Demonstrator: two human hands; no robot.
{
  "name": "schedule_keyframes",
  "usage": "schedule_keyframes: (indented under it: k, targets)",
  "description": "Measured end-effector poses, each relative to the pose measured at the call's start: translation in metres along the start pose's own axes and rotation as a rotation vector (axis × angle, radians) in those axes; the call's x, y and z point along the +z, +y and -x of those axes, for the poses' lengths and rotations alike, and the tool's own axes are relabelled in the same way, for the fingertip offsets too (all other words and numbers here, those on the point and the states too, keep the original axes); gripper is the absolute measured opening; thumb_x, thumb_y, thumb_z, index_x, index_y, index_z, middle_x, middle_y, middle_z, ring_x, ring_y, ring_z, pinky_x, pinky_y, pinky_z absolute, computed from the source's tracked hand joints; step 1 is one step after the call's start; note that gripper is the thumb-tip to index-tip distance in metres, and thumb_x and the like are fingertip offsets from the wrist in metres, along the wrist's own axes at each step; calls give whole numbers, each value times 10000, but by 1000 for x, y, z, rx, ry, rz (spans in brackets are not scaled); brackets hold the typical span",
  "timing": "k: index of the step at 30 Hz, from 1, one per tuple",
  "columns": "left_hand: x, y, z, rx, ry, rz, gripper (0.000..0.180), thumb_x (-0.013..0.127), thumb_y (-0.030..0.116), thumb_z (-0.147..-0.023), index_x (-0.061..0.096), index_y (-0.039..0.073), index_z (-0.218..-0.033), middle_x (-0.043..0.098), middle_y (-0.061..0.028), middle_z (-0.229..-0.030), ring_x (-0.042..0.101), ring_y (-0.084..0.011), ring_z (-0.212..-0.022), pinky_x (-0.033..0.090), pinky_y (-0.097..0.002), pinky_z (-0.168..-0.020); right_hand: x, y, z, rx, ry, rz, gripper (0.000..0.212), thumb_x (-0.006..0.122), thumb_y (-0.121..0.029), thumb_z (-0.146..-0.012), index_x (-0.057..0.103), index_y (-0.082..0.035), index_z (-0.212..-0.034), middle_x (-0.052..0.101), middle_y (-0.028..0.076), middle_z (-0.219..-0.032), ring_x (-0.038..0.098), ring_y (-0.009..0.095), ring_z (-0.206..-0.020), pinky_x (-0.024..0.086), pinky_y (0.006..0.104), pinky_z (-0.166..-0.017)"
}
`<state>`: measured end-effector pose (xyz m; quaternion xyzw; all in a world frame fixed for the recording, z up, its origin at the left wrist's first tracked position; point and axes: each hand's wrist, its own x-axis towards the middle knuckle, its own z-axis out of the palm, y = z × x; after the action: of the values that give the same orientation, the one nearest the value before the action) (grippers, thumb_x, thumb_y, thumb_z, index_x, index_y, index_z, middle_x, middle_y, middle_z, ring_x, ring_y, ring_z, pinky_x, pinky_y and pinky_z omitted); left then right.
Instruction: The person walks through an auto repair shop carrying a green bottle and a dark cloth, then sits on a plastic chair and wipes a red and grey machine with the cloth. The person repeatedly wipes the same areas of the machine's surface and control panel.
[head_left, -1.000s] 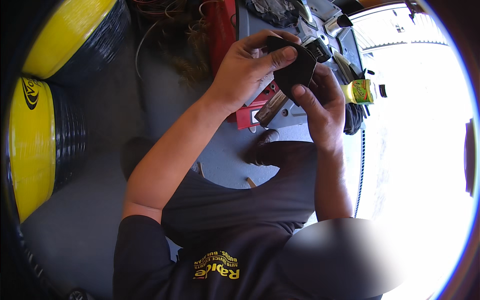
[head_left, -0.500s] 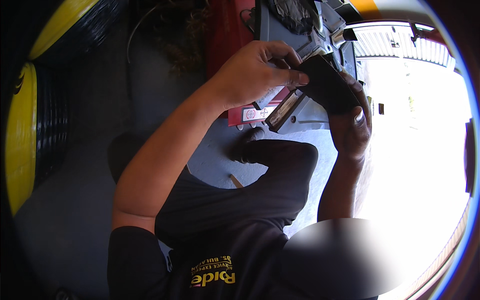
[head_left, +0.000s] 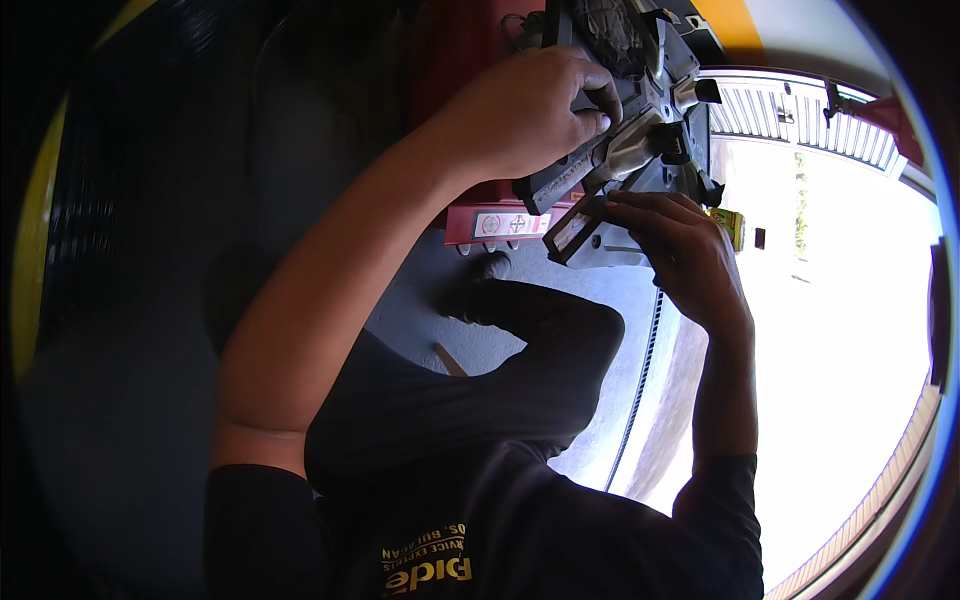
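Note:
My left hand (head_left: pixel 545 112) is over the grey metal turntable (head_left: pixel 615 255) of a red machine that looks like a tire changer. Its thumb and forefinger curl toward each other; whatever may be between them does not show. Close below it lies a dark metal bar (head_left: pixel 555 186). My right hand (head_left: pixel 685 245) reaches across the turntable's near right part, its fingers stretched out together over a dark-edged slot (head_left: pixel 573 228). Between the hands is a shiny metal clamp jaw (head_left: pixel 630 150) with a black end piece (head_left: pixel 672 143).
The machine's red body (head_left: pixel 462 222) carries a white label. A crumpled black thing (head_left: pixel 612 35) rests on its far part. Beside my right wrist shows a yellow-green container (head_left: pixel 738 228). Dark wrapped rolls with yellow (head_left: pixel 45 240) stand at far left. Bright daylight enters through the right-hand opening.
The flat black piece that both hands held up is no longer seen in them. My hands have moved apart, the left up and the right down toward the turntable.

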<state>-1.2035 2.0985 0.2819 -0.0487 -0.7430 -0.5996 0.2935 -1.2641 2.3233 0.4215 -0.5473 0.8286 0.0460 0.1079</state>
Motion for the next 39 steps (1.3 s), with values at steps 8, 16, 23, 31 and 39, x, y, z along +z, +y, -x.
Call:
schedule_keyframes:
  k: [8,16,23,31,39]
  targets:
    - [22,-13,-19,79,66,-148,236,764,166,-948,803,-2,-1110,776,-215,-1067,774,-361,-984,603,-452,-928,-12,-27,-30,6,-295,114,490,800,-34,-877,745,-118,-1356,696,81,-1400,662,328,-1275,556,464,-1077]
    - [29,-17,-37,-32,-16,-158,224,778,152,-923,810,8,-1092,811,-204,-1025,813,-331,-907,634,-471,-881,-8,-30,-44,-26,-383,268,460,718,20,-926,746,-92,-1371,706,110,-1426,633,362,-1331,550,481,-1113]
    - [18,-17,-43,-44,-45,-71,267,777,172,-962,751,4,-1167,759,-201,-1164,729,-353,-1096,558,-459,-975,-19,-27,-31,44,-317,251,539,594,159,-937,738,-84,-1397,695,136,-1478,597,393,-1424,519,513,-1170]
    - [18,-7,-32,97,85,-29,271,772,151,-964,709,-36,-1150,738,-262,-1068,709,-440,-1039,560,-493,-950,36,-42,10,122,-32,117,547,606,170,-894,705,6,-1406,689,209,-1445,643,421,-1349,521,524,-1144]
    - [19,11,-37,-14,-31,16,205,731,140,-987,722,-48,-1067,736,-270,-1049,714,-445,-1033,553,-507,-923,37,-2,14,10,17,186,543,807,-86,-832,743,-88,-1371,686,97,-1472,590,349,-1416,456,508,-1154]
